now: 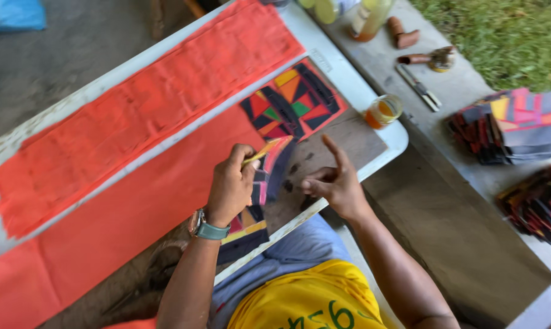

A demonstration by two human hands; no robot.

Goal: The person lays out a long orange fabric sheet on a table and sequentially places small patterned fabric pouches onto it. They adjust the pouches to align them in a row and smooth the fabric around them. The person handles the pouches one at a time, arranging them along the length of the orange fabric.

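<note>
Glue jar (383,111) beside patchwork panel (294,101).

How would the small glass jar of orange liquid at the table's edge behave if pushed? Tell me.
The small glass jar looks short and wide, so it would probably slide rather than tip. It appears to have no lid, so the liquid may slosh out. It stands close to the white table's rim, so a push that way could drop it.

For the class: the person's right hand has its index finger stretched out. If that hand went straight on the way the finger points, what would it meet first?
Probably the bare grey-brown board just beyond the right hand, then the patchwork panel glued on the orange cloth. Height above the table is unclear.
</note>
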